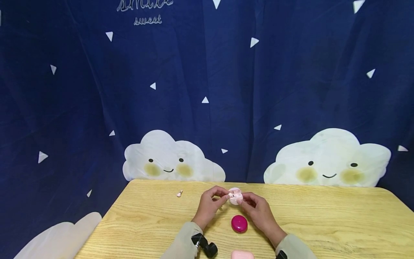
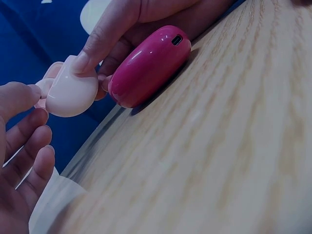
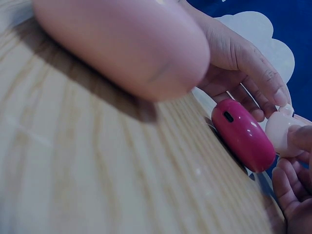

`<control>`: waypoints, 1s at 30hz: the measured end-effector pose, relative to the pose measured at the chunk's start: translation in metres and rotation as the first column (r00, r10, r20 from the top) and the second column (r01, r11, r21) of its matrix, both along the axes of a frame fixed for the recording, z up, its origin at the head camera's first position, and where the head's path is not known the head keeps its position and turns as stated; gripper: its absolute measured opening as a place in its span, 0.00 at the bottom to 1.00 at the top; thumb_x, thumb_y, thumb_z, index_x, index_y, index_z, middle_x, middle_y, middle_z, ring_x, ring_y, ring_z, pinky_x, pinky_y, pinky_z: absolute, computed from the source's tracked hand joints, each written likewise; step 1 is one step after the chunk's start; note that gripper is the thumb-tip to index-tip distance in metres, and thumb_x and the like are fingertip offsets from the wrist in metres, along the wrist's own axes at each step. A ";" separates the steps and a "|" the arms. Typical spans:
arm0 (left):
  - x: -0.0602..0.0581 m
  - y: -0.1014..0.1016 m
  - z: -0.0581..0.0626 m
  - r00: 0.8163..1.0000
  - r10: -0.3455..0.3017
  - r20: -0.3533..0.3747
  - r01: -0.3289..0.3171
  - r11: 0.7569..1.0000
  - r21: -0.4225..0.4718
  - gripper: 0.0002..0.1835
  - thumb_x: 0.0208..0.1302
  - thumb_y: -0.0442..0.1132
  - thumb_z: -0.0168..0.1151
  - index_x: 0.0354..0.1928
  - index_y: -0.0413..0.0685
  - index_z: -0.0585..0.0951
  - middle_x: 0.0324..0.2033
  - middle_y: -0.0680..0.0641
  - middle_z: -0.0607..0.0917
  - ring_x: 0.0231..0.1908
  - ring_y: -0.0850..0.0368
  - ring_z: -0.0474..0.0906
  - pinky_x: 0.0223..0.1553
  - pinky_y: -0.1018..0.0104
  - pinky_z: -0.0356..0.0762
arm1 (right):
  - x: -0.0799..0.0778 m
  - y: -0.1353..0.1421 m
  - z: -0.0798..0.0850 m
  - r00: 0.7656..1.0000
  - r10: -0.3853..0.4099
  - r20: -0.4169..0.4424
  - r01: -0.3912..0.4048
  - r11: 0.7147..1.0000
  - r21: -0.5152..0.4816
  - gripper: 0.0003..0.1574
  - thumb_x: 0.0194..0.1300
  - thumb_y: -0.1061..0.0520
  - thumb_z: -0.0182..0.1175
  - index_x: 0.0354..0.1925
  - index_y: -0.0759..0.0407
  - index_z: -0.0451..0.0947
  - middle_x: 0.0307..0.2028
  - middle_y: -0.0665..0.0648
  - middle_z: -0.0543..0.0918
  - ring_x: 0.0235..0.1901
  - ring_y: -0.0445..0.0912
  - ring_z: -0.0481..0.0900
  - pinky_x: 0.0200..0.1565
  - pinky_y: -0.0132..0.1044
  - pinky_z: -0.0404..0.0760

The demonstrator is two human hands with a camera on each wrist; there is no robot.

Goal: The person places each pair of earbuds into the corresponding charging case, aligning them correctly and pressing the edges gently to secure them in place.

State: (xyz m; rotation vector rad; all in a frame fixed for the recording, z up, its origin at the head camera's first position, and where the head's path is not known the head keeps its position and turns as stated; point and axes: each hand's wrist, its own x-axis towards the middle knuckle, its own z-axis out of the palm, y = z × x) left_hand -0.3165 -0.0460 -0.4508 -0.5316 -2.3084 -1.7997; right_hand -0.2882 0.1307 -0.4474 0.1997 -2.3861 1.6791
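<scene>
Over the back middle of the table, my right hand (image 1: pixel 260 212) holds a pale pink earbud case (image 1: pixel 236 200), its lid raised. The thumb lies on the case's outer side, as the left wrist view shows. My left hand (image 1: pixel 208 205) pinches a small white earbud (image 2: pixel 45 87) between thumb and index finger at the case's opening. How deep the earbud sits inside cannot be seen. The left hand's other fingers (image 2: pixel 36 165) are spread and loosely bent. A second white earbud (image 1: pixel 179 193) lies on the table to the left of both hands.
A closed magenta case (image 1: pixel 239 223) with a charging port lies on the wooden table (image 1: pixel 145 223) between the forearms. Closer to the body is a pink rounded case (image 3: pixel 126 44), partly cut off in the head view. A dark blue curtain (image 1: pixel 226 72) hangs behind the table.
</scene>
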 end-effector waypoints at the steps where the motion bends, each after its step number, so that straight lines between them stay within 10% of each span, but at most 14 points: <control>1: 0.000 0.000 0.000 1.000 -0.001 0.000 0.001 1.000 -0.001 0.08 0.55 0.39 0.63 0.36 0.44 0.80 0.32 0.45 0.82 0.35 0.52 0.76 0.33 0.69 0.75 | 0.000 0.000 0.000 1.000 0.001 -0.001 -0.001 1.000 -0.001 0.12 0.55 0.59 0.62 0.40 0.61 0.80 0.32 0.56 0.81 0.31 0.45 0.76 0.34 0.28 0.75; 12: 0.000 0.000 0.000 1.000 -0.009 -0.019 0.009 1.000 0.002 0.08 0.56 0.38 0.63 0.36 0.43 0.81 0.31 0.43 0.82 0.35 0.52 0.77 0.31 0.70 0.75 | -0.023 0.008 -0.032 1.000 -0.008 0.002 0.008 1.000 -0.020 0.14 0.52 0.50 0.65 0.38 0.52 0.81 0.29 0.50 0.81 0.30 0.40 0.76 0.33 0.28 0.75; 30: 0.000 0.000 -0.001 0.999 -0.020 -0.037 0.021 1.000 0.010 0.07 0.56 0.38 0.62 0.35 0.43 0.81 0.31 0.43 0.82 0.34 0.53 0.77 0.30 0.70 0.75 | 0.000 0.000 -0.002 1.000 -0.005 -0.010 0.005 1.000 -0.013 0.12 0.55 0.60 0.63 0.39 0.62 0.80 0.31 0.56 0.81 0.32 0.45 0.76 0.36 0.29 0.75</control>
